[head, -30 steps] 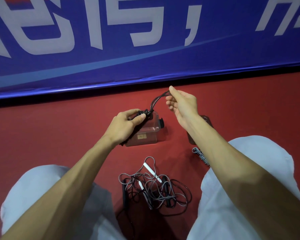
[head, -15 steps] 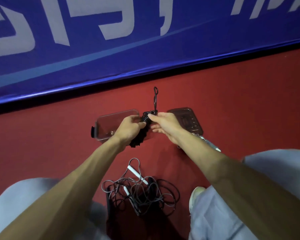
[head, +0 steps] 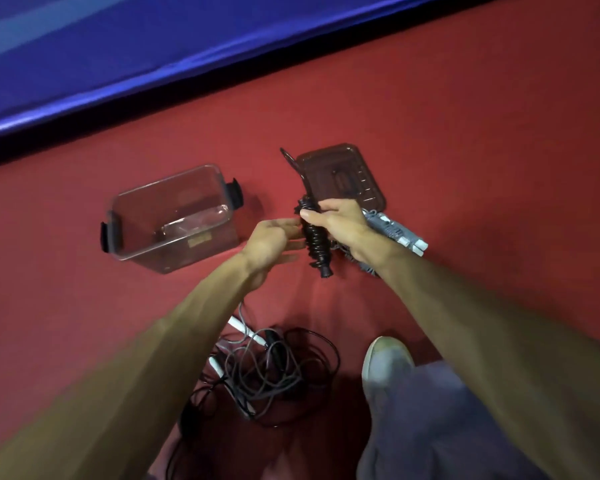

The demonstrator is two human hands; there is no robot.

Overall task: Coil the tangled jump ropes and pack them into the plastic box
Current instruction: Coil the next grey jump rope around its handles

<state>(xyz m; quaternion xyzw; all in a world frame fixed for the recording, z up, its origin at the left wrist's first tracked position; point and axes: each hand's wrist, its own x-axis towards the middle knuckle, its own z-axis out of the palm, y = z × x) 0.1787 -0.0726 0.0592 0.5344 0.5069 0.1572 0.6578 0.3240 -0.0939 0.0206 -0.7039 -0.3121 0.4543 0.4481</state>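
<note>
R hand (head: 338,221) grip wrapped round coiled black rope (head: 317,245); L hand (head: 272,237) fingers loose, alongside.

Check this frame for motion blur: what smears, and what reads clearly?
Head view: the left hand and both forearms smear with motion. In the same view, the coiled black rope gripped by the right hand, the clear plastic box and the lid read fairly sharp.

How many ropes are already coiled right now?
2: a black coil gripped in the right hand, and a grey coil lying beside the lid, partly hidden by that wrist.
</note>
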